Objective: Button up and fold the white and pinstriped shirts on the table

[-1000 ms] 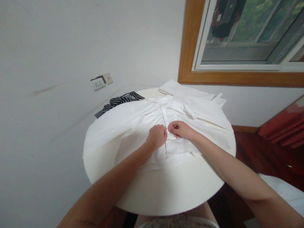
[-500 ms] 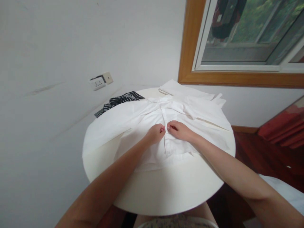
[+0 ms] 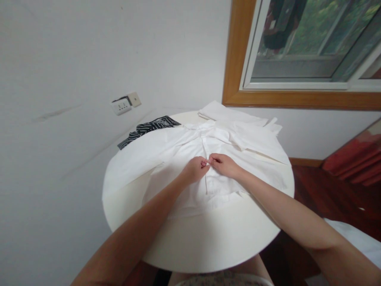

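A white long-sleeved shirt (image 3: pixel 184 194) lies spread on a round white table (image 3: pixel 214 242), its collar toward the wall and its sleeves out to both sides. On its front placket, about halfway down, my left hand (image 3: pixel 195 170) pinches the cloth between thumb and fingers. My right hand (image 3: pixel 224 164) is closed on the same placket from the other side, its fingertips meeting those of the left. Any button between the fingertips is too small to make out. Below the hands the placket edge runs down to the hem.
A black-and-white striped cloth (image 3: pixel 151 126) lies at the table's far left edge by the wall. Folded white cloth (image 3: pixel 226 113) rests at the back. A wall socket (image 3: pixel 121 106) is at the left, and a wood-framed window (image 3: pixel 297 98) at the right.
My hands have come closer together, and their fingertips now meet on the placket. The shirt lies almost as before.
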{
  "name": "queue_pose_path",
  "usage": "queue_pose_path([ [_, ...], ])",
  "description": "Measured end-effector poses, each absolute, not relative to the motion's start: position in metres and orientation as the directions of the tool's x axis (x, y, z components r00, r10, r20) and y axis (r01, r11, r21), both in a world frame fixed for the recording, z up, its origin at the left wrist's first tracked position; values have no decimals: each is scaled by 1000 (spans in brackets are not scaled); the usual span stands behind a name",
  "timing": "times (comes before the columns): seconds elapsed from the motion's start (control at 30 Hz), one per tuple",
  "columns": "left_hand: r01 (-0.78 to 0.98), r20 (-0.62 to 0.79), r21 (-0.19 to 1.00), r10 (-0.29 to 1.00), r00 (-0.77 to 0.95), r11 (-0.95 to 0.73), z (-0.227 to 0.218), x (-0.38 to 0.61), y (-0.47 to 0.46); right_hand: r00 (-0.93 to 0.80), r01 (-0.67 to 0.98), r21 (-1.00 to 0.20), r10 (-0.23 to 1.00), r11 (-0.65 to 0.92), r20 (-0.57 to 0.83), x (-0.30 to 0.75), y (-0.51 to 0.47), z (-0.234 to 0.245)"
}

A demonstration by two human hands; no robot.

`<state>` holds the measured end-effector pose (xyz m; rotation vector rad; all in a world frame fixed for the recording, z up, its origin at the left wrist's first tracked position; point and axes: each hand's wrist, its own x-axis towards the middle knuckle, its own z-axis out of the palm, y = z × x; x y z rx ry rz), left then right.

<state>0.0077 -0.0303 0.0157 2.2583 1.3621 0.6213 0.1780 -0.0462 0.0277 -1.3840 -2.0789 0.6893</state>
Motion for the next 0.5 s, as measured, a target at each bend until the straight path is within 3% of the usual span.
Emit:
queue_pose_path([
  [0.27, 851, 212, 244, 882, 421, -465, 41, 10, -51, -318, 639, -684, 930, 353, 183, 177, -43, 23],
  [0.33, 854, 205, 254, 889, 410, -453, 40, 9, -50, -322, 651, -668, 928, 360, 187, 177, -45, 24],
  [0.5, 827, 132, 433, 932, 336, -359, 34, 6, -43, -368, 682, -620, 915, 387, 166, 178, -48, 29],
])
